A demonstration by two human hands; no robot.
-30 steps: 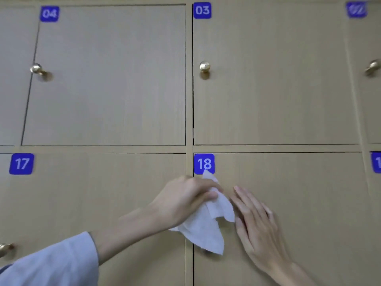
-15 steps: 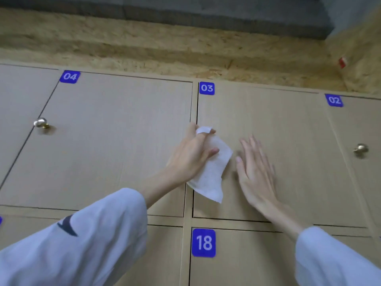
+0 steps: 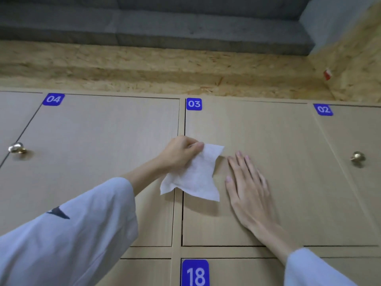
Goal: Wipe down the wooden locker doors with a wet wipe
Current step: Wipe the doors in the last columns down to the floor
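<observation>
Left hand (image 3: 181, 151) pinches wipe (image 3: 195, 176) against door 03 (image 3: 278, 141); right hand (image 3: 249, 186) flat, fingers straight, beside it. Brass knobs (image 3: 17, 148) flank; chipboard (image 3: 144, 69) above.

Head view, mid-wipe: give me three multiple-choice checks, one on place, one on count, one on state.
1. The wet wipe hangs mainly over which door?
A. door 03
B. door 02
C. door 18

2. How many brass knobs show?
A. none
B. two
C. four

3. The right hand is:
A. curled in a fist
B. pinching the wipe
C. flat, fingers straight

Answers:
1. A, it hangs below the 03 label.
2. B, one knob at left, another at right.
3. C, it lies flat beside the wipe, which the left hand pinches.
</observation>
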